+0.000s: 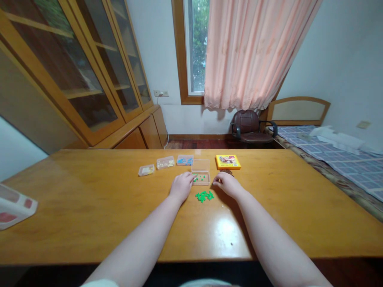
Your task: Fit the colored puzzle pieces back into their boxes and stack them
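A wooden table (119,207) fills the lower part of the view, with a glass-fronted cabinet (98,59) beyond it on the left. A pink curtain (248,52) hangs over part of the window, and a bed (338,145) lies along the right. A dark brown armchair (249,123) stands beneath the curtain, beyond the table's far edge.

The person's two bare forearms reach forward across the tabletop. The left hand (181,187) is at the left side of an open clear box (206,183), its fingers close together and touching the rim. The right hand (226,183) is just beside the box's right side, fingers bent inward, thumb and index finger near each other. Both fingertip areas are small and partly hidden, so I cannot tell whether either hand pinches a piece.

A yellow box (228,162) with a printed top lies beyond the right hand. The open clear box sits between the hands, its lid raised at the back. To its left, three more clear boxes stand in a slanting row, one with blue pieces (185,160). A loose green pile (204,196) lies on the table, just in front of the open box. Brown pieces (229,172) lie beside the yellow box, and a few small green pieces (202,179) are scattered inside the open box.
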`<act>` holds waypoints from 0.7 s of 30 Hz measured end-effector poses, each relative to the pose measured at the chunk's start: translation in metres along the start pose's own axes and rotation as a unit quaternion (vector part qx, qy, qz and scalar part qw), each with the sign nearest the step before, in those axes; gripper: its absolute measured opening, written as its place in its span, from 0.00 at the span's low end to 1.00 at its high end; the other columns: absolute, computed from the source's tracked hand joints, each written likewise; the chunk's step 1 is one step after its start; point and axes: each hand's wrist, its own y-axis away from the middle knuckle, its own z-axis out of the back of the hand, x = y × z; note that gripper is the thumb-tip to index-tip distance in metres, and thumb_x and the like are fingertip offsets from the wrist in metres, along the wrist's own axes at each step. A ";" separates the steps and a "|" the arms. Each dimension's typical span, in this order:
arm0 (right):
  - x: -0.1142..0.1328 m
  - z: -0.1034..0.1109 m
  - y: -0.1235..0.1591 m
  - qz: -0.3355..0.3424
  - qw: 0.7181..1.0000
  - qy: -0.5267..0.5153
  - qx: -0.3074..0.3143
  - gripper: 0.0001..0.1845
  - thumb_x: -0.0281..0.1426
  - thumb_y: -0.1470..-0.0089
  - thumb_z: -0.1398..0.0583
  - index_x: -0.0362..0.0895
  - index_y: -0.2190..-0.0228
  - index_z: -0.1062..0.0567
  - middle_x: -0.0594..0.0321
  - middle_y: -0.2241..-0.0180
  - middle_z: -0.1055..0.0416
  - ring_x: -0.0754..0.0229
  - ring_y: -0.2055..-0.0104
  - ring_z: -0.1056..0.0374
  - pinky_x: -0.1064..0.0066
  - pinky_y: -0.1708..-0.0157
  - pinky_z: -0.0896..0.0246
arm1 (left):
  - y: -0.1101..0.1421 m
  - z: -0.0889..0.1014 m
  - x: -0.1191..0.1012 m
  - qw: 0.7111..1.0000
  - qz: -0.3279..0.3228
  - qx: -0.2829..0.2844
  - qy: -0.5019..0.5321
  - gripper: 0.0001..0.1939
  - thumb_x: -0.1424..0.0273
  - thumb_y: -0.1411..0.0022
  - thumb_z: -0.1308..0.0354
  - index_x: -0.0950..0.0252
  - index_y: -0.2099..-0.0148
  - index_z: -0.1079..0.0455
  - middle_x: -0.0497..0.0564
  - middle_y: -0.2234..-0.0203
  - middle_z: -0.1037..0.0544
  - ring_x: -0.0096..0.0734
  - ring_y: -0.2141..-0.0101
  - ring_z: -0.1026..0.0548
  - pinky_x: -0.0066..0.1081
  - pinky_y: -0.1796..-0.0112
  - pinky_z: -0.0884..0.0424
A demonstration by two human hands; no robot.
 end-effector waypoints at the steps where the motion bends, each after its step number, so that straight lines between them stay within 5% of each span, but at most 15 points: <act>1: 0.003 -0.001 -0.001 0.002 1.000 -0.014 -0.026 0.06 0.31 0.47 0.40 0.43 0.71 0.23 0.61 0.68 0.27 0.62 0.65 0.33 0.73 0.64 0.41 | 0.001 0.001 0.001 1.000 0.000 0.006 0.005 0.12 0.69 0.35 0.49 0.60 0.54 0.27 0.51 0.60 0.25 0.30 0.61 0.28 0.28 0.58 0.33; 7: 0.017 -0.012 -0.006 0.001 0.991 -0.062 -0.121 0.07 0.31 0.44 0.42 0.42 0.67 0.25 0.59 0.65 0.28 0.61 0.61 0.33 0.71 0.58 0.41 | 0.009 0.012 0.005 0.990 -0.072 0.099 0.064 0.09 0.67 0.37 0.47 0.59 0.59 0.26 0.49 0.62 0.26 0.28 0.62 0.28 0.26 0.59 0.33; 11: 0.015 -0.007 -0.001 0.021 0.997 -0.057 -0.047 0.08 0.33 0.46 0.41 0.44 0.65 0.23 0.60 0.64 0.27 0.61 0.61 0.33 0.71 0.59 0.41 | 0.013 0.019 0.008 0.978 -0.090 0.158 0.101 0.07 0.67 0.38 0.46 0.60 0.61 0.27 0.48 0.62 0.26 0.27 0.62 0.28 0.25 0.60 0.34; 16: 0.002 0.005 0.010 -0.023 0.989 -0.091 0.118 0.11 0.36 0.55 0.35 0.45 0.68 0.23 0.64 0.70 0.26 0.62 0.70 0.32 0.73 0.69 0.41 | 0.015 0.022 0.008 0.963 -0.087 0.214 0.140 0.11 0.63 0.44 0.40 0.59 0.58 0.28 0.46 0.64 0.25 0.27 0.63 0.28 0.24 0.63 0.35; 19: 0.000 0.003 0.011 -0.028 0.982 -0.101 0.156 0.23 0.37 0.65 0.30 0.43 0.65 0.24 0.65 0.71 0.26 0.63 0.72 0.33 0.75 0.73 0.43 | 0.016 0.019 0.006 0.961 -0.075 0.221 0.147 0.18 0.62 0.48 0.36 0.59 0.55 0.30 0.47 0.62 0.25 0.29 0.63 0.28 0.24 0.63 0.34; 21: 0.003 -0.002 0.010 -0.023 0.984 -0.085 0.156 0.21 0.35 0.65 0.30 0.43 0.65 0.24 0.65 0.72 0.27 0.63 0.73 0.33 0.75 0.74 0.44 | 0.016 0.016 0.005 0.965 -0.073 0.213 0.137 0.14 0.64 0.46 0.38 0.60 0.56 0.30 0.48 0.62 0.25 0.30 0.62 0.28 0.25 0.63 0.34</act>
